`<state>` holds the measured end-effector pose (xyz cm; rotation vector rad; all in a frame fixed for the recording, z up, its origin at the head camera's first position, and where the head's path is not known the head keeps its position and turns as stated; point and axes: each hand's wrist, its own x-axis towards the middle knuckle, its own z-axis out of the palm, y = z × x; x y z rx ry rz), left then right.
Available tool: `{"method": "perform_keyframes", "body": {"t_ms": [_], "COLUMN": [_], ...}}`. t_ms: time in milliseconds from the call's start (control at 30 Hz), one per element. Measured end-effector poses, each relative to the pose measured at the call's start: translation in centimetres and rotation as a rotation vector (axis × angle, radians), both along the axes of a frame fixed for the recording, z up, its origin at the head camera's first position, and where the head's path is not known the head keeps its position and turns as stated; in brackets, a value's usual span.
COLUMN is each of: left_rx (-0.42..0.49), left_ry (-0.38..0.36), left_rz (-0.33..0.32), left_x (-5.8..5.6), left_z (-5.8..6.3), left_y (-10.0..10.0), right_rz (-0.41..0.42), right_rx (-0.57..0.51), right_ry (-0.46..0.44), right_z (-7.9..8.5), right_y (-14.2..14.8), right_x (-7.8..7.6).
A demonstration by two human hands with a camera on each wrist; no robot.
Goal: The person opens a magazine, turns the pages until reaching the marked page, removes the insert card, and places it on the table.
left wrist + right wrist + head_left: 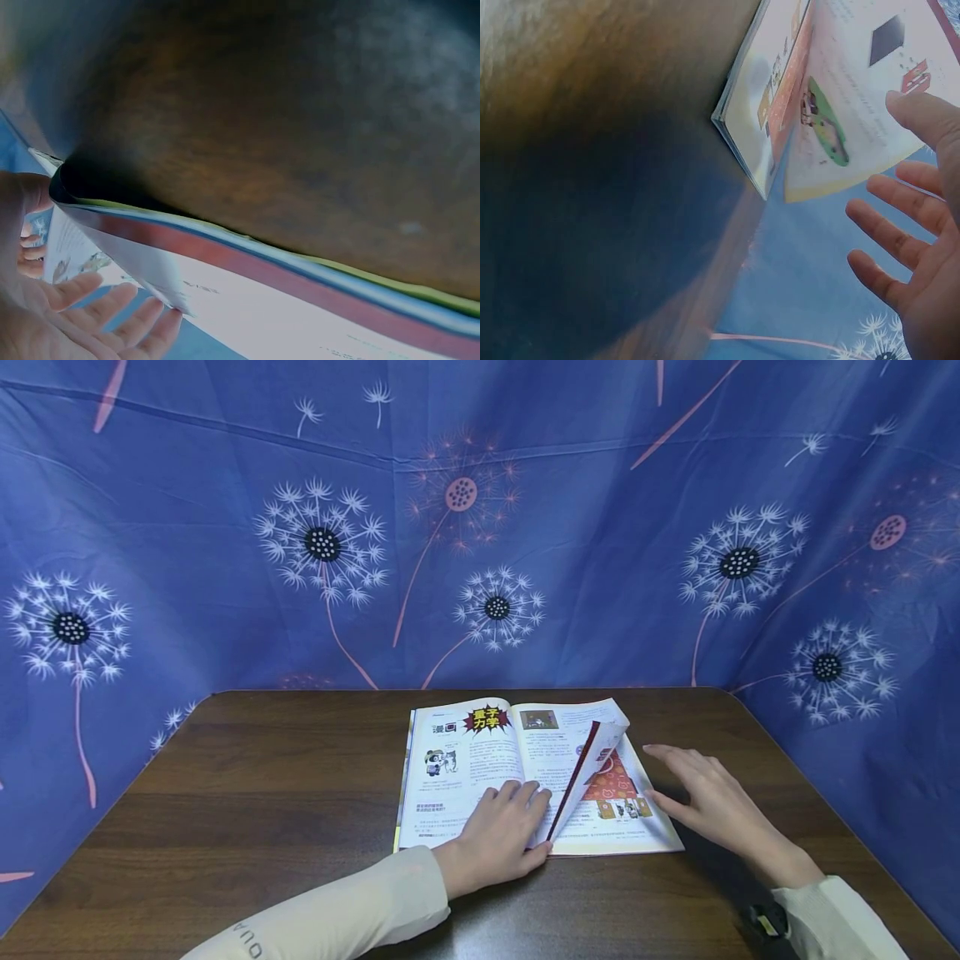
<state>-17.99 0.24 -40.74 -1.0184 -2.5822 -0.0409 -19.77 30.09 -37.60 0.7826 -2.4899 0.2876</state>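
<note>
An open magazine [480,802] lies on the table with printed text and cartoons on both sides. One page [583,777] stands partly lifted and curled over the right half; the right wrist view shows this raised page [862,82] fanned away from the pages under it. My left hand [502,839] rests on the lower middle of the magazine, fingers extended over the paper and thumb at the bottom edge. To the right of the raised page, my right hand [708,802] holds nothing, its fingers spread, with its thumb [922,116] near the magazine's right edge.
The brown wooden table [262,777] extends around the magazine. Behind and beside it hangs a blue cloth [585,527] printed with dandelions. A small black device [767,922] sits at the right wrist, by the sleeve.
</note>
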Motion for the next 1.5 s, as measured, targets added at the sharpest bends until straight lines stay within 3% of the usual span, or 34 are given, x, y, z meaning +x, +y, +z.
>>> {"method": "perform_keyframes", "body": {"t_ms": [333,733,900,1233,1500], "left_rx": [0.006,0.055,0.066,0.036,0.014], "left_ry": [-0.033,0.04,0.029,0.057,-0.016], "left_rz": [0.04,0.074,0.082,0.053,0.02], "left_x": [0.3,0.4,0.5,0.5,0.5], "left_z": [0.2,0.2,0.3,0.2,0.3], "left_y": [-0.2,0.0,0.1,0.1,-0.1], "right_rz": [-0.02,-0.031,-0.025,-0.047,-0.065], "right_rx": [0.037,0.067,0.073,0.095,0.104], "right_ry": [-0.04,-0.107,-0.114,-0.209,-0.267], "right_z": [-0.7,-0.9,-1.1,-1.2,-1.4], "right_y": [-0.2,-0.5,-0.5,-0.7,-0.7], "right_x": [-0.2,-0.2,-0.6,-1.4,-2.2]}}
